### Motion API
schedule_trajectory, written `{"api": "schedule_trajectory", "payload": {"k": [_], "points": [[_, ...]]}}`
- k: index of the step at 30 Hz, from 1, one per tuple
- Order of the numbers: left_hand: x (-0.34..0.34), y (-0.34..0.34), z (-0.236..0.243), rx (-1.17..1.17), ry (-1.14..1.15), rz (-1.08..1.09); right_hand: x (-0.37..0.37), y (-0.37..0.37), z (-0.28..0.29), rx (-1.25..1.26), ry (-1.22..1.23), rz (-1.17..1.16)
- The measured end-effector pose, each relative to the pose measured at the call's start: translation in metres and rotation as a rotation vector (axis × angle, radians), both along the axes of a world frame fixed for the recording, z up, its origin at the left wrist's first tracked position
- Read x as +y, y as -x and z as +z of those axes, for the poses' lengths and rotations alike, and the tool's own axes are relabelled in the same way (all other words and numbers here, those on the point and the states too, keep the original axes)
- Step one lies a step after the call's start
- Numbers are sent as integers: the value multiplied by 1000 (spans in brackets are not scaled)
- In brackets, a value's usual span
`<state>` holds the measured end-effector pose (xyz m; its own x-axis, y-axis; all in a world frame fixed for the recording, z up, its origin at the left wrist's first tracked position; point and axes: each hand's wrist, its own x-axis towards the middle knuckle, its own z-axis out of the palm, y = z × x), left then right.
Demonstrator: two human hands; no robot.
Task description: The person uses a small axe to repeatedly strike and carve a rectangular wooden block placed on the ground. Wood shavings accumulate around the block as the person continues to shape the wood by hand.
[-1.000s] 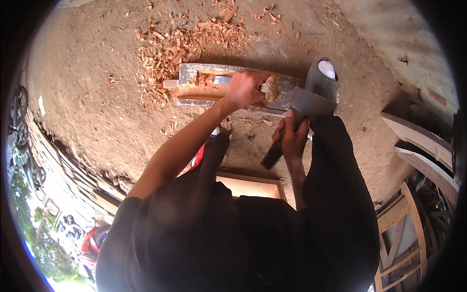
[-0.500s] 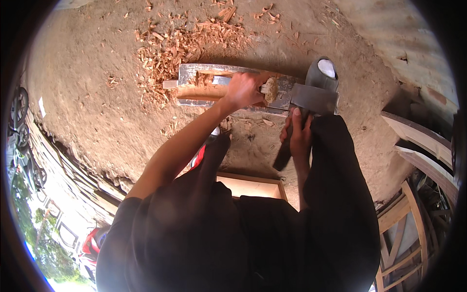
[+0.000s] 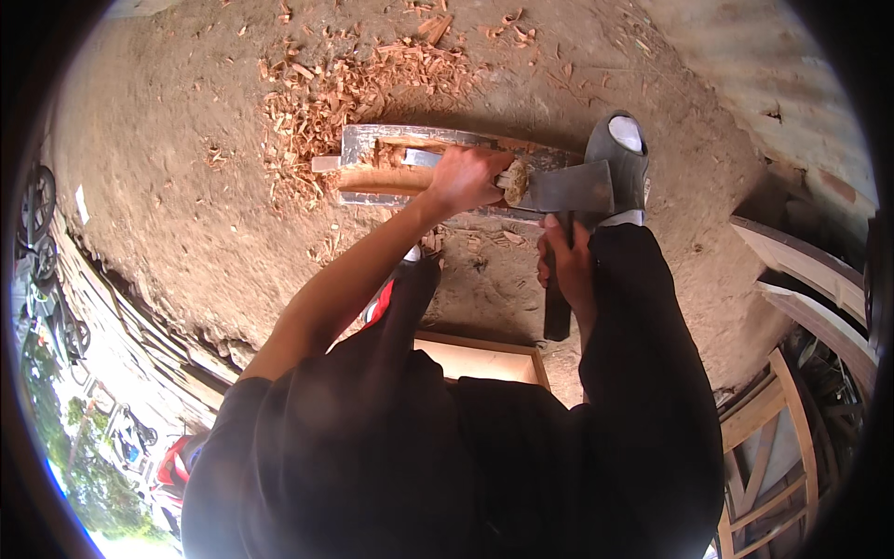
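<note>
My left hand [image 3: 468, 180] is closed around a chisel, whose frayed, mushroomed wooden handle end [image 3: 513, 181] sticks out on the right. The wide metal chisel blade [image 3: 421, 157] points left, over the hollow of a curved wooden piece [image 3: 372, 175] with worn grey paint on its edges. In my right hand [image 3: 569, 264] is the handle of a dark mallet. The blocky mallet head [image 3: 575, 188] is just right of the chisel's handle end, beside or touching it; I cannot tell which. My fingers hide the middle of the chisel.
Reddish wood shavings [image 3: 372, 79] lie heaped on the dirt floor beyond the piece. A shoe [image 3: 617, 154] is by its right end. Nearer me sits a pale wooden panel [image 3: 484, 357]. Wooden frames [image 3: 773, 429] and curved boards [image 3: 801, 247] lean on the right; long planks lie left.
The mallet head has swung left, up to the chisel's handle end, and its handle stands straighter. My left hand and the chisel have shifted slightly left.
</note>
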<state>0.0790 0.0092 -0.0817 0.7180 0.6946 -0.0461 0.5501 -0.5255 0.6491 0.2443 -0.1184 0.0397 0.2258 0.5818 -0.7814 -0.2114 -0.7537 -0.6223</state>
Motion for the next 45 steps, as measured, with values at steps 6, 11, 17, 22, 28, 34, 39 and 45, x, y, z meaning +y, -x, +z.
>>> {"api": "schedule_trajectory", "payload": {"k": [6, 11, 17, 22, 28, 34, 39, 45], "points": [[7, -2, 27, 51, 113, 57, -12, 26, -12, -10, -84, -74], [7, 1, 17, 51, 98, 46, -6, 4, 2, 4, -68, -65], [2, 1, 8, 1, 49, 45, 1, 1, -1, -14, -4, 27], [5, 11, 19, 54, 65, 87, 2, 30, -11, -72, -241, -313], [-4, 8, -2, -27, -5, 10, -3, 6, -6, -8, -54, -41], [-4, 16, 3, -35, -21, 9, -5, 34, 0, 28, -102, -140], [-11, 21, 2, 49, -49, -29, -3, 1, 12, 73, 58, 153], [-12, 16, 22, -70, 12, 5, -5, 5, 20, 70, 48, 71]]}}
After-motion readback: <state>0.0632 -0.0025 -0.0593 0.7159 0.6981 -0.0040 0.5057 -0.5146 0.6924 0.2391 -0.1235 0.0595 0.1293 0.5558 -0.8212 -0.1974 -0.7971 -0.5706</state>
